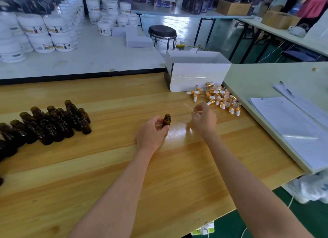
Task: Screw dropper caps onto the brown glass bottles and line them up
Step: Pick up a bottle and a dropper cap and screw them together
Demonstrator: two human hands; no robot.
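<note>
Holding an uncapped bottle (pixel 166 120) upright near the middle of the bench (pixel 110 166), the left hand (pixel 152 133) wraps its fingers around the lower body, leaving the threaded neck clear. The right hand (pixel 204 121), just to the bottle's right and apart from it, pinches a dropper cap (pixel 196 111) by its gold collar, the thin glass pipette angling up and away to the left. Both hands are closed on what they carry.

A heap of caps (pixel 219 99) lies toward the bench's far right edge, in front of an open white box (pixel 197 72). A cluster of open bottles (pixel 51 122) stands toward the left edge; none of these shows a cap, so the job looks to be at an early stage.

The step in hand appears to be seating this cap. Done well, it likely means swinging the pipette tip down and over the mouth first, lowering it straight so the glass does not knock the rim, then letting the collar sit level before turning. Starting tilted risks crossed threads. The left hand should keep the bottle planted on the wood while the right fingers twist until snug.
</note>
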